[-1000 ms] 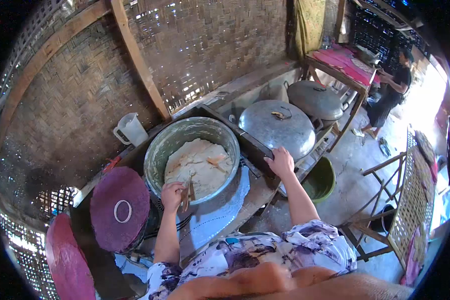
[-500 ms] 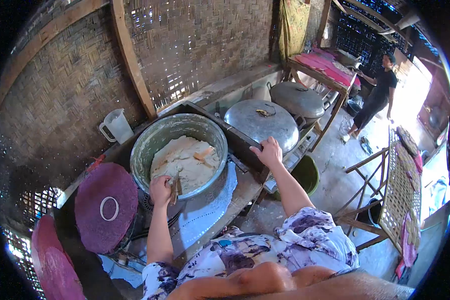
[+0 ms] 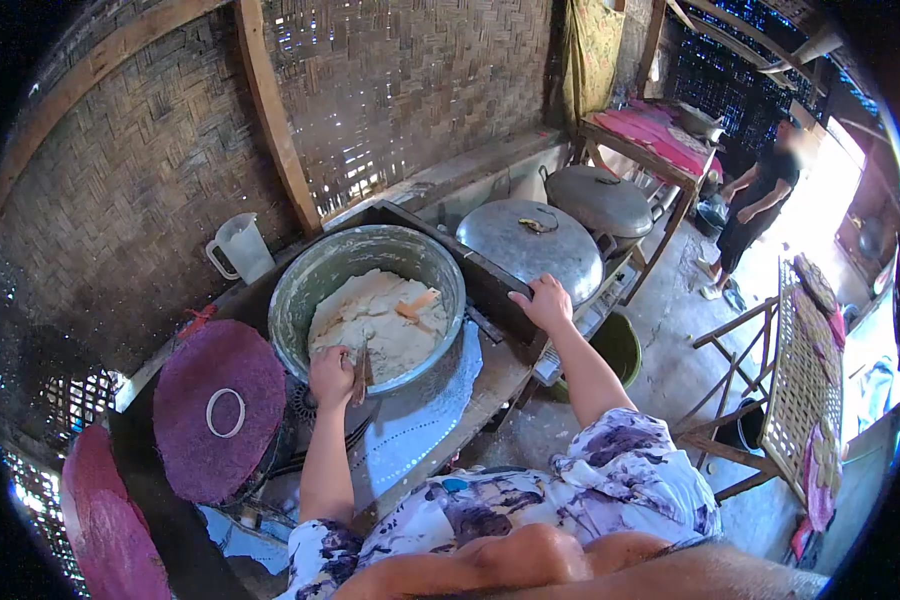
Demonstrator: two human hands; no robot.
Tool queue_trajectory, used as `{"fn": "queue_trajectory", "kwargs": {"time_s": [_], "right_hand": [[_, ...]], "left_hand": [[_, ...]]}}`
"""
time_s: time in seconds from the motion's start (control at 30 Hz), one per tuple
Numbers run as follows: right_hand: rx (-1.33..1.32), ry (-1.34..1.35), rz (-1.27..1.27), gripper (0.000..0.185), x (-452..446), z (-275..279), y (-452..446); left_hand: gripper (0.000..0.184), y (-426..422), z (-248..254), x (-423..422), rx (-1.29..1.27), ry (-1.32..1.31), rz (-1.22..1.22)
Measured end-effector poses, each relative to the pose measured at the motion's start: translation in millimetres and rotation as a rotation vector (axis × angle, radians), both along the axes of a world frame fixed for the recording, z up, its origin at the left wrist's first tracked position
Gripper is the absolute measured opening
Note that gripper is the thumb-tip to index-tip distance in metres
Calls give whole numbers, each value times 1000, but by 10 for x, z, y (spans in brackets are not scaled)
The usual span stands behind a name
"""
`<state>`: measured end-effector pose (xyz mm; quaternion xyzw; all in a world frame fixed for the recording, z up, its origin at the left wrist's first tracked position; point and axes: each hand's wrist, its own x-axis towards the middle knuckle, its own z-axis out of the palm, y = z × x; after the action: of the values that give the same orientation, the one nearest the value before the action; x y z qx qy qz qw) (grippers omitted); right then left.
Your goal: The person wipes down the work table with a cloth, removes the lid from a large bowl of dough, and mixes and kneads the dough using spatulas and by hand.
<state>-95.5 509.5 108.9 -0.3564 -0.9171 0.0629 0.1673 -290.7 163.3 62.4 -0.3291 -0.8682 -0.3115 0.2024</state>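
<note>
A large round basin holds pale, crumbly flour-like stuff, with orange-brown pieces on top at the right. My left hand is at the basin's near-left rim, fingers curled round a thin brown wooden stick that stands up against the rim. My right hand rests on the end of a dark wooden board right of the basin, its fingers bent over the edge. What lies under its fingers is partly hidden.
Two lidded metal pots stand behind my right hand. A clear jug and a purple round cover are at the left. A green tub sits below. A woven rack and a standing person are at the right.
The view has swung right, then slightly back. The far person has turned and lowered an arm. My left hand has shifted slightly along the basin's rim; my right hand stays on the board.
</note>
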Motion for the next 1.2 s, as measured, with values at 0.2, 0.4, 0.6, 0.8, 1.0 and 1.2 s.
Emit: {"fn": "queue_trajectory", "kwargs": {"time_s": [0.2, 0.4, 0.6, 0.8, 1.0, 1.2], "right_hand": [[4, 14, -3, 57, -1, -24, 26], [-38, -13, -28, 54, -3, 37, -32], [-22, -16, -32, 55, -9, 16, -19], [-31, -45, -34, 56, -11, 52, -46], [-28, -53, -46, 56, -16, 12, -26], [-40, -57, -60, 56, -3, 77, -63]], "left_hand": [[17, 10, 0, 5, 20, -41, 31], [17, 16, 24, 14, 5, -83, 50], [16, 15, 15, 5, 11, -72, 39], [16, 3, 46, 29, 6, -78, 48], [17, 1, 73, 38, -1, -111, 40], [18, 9, 85, 55, 12, -119, 46]]}}
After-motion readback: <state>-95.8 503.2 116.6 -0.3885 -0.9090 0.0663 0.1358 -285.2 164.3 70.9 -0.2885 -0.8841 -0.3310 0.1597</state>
